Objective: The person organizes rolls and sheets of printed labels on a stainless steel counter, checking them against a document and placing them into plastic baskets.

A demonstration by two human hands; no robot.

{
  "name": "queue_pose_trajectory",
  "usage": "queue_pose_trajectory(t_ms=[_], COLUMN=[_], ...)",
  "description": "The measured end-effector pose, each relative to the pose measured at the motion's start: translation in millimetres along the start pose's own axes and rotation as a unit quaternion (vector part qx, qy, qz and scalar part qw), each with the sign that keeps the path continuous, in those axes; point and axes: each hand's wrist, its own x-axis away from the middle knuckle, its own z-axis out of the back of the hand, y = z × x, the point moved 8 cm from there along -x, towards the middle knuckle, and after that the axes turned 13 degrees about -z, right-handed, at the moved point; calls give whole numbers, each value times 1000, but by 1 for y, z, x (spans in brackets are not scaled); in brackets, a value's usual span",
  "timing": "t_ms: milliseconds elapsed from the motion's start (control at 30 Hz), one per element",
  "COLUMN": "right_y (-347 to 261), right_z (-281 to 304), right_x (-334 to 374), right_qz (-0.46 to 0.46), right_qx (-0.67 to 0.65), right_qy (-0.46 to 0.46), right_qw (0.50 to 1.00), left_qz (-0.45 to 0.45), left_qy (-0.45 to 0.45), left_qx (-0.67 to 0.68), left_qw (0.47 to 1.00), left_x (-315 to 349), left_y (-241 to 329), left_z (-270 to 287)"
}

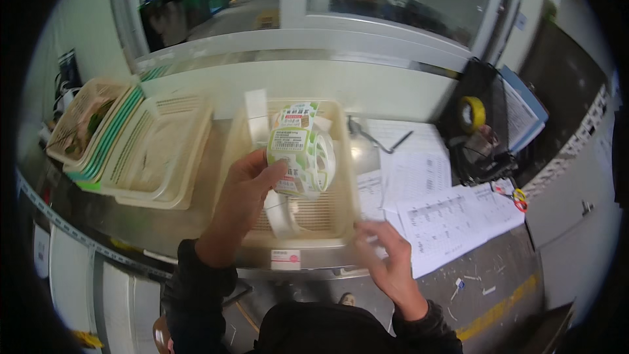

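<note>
Holding label roll (300, 151) above cream basket (348, 180) on desk (144, 221), we pinched roll's lower left edge between thumb and fingers of left hand (246, 190). Right hand (388, 252), blurred, stood beside basket's near right corner, fingers parted, half curled; couldn't tell if touching. Edge-only grip could have let roll tip or unwind; careless brush could have dragged papers (452, 219) off desk.

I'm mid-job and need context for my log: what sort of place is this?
Probably a packing or labelling station in a workplace: the left hand holds a roll of labels, with baskets and written sheets about the counter.
</note>
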Motion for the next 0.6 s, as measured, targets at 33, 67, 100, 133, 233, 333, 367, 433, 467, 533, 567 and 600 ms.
queue_pose_trajectory(t_ms=[33,67,100,133,233,333,367,433,467,533,567,600], right_y=[-2,-3,-2,4,25,46,50,56,60,70,74,78], right_z=[6,13,22,26,50,64,67,71,72,77,80,84], right_x=[-4,-6,-7,-9,-11,-10,-8,-4,-1,5,8,10], right_qz=[20,40,60,57,52,-34,-76,-94,-103,-106,-109,-112], right_qx=[-27,-50,-72,-97,-163,-284,-277,-290,-297,-295,-299,-304], right_qy=[30,65,100,112,143,90,66,37,23,34,40,46], right_qw=[999,996,991,987,975,954,956,952,949,949,947,945], left_qz=[8,18,36,46,82,112,128,154,167,215,238,258], left_qy=[-3,-10,-19,-24,-37,-35,-43,-40,-38,-24,-15,-20], left_qx=[15,33,46,56,118,216,218,244,256,286,299,328], left_qw=[1000,999,998,997,989,969,967,957,951,934,924,909], left_x=[2,3,6,9,20,31,34,37,39,43,45,48], left_y=[-7,-15,-25,-32,-39,-48,-58,-74,-82,-104,-116,-128], left_z=[-10,-24,-39,-52,-94,-122,-128,-144,-152,-167,-173,-179])
